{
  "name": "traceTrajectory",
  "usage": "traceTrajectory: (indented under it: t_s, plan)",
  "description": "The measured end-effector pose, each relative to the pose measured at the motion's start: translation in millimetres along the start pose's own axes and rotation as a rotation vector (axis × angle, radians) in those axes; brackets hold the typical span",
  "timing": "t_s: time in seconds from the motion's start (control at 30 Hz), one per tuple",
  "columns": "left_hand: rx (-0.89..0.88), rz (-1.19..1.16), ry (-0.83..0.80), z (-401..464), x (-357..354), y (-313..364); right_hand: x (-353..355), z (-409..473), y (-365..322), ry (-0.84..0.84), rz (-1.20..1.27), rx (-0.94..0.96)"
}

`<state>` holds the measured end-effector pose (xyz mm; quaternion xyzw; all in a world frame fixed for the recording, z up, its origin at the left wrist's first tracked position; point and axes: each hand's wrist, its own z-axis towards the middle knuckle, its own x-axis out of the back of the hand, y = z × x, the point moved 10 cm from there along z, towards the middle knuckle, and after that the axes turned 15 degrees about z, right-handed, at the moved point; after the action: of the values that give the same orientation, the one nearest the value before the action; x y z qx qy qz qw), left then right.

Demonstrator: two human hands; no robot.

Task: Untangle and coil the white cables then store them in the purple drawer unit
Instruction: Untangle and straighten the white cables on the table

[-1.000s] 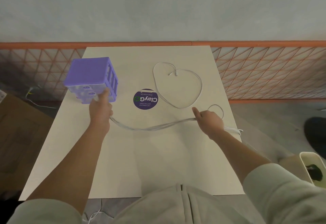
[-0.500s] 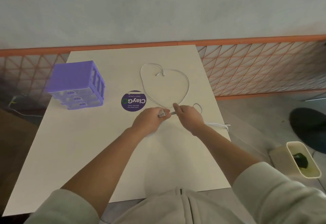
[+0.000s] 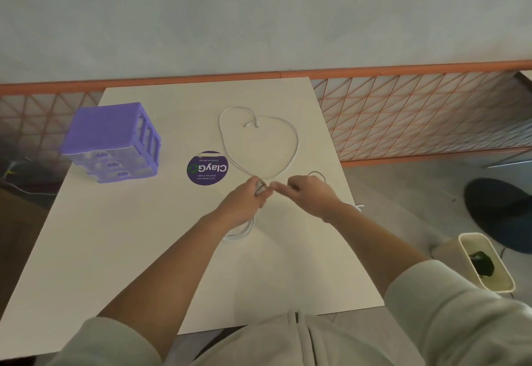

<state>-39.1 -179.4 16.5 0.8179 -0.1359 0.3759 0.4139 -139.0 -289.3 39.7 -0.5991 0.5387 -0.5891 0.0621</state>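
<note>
My left hand [image 3: 244, 201] pinches the gathered white cable [image 3: 244, 228]; my right hand [image 3: 309, 194] should feed even loops, keeping slack untwisted.

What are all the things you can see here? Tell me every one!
Table: 1, cream, centre.
Drawer unit: 1, purple with clear drawers, table's far left.
Heart-shaped cable: 1, white, lying loose on the far side of the table.
Held cable: 1, white, loops hanging below the left hand, an end trailing off the right edge.
Round sticker: 1, purple, between drawers and cables.
Mesh fence: orange, behind the table.
Bin: 1, cream, floor at right.
Left hand: grips the held cable.
Right hand: fingers curled, by the left hand.
</note>
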Motion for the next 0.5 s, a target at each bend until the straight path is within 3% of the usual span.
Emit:
traceTrajectory:
  t_s: [0.2,0.37,0.5]
  plan:
    - [0.074,-0.013,0.084,4,20,-23,29,1,38,0.007,-0.222,-0.01]
    - [0.14,-0.046,0.147,7,33,-44,58,4,47,0.105,-0.212,-0.066]
    - [0.173,-0.032,0.194,10,43,-49,67,13,45,0.085,-0.173,-0.074]
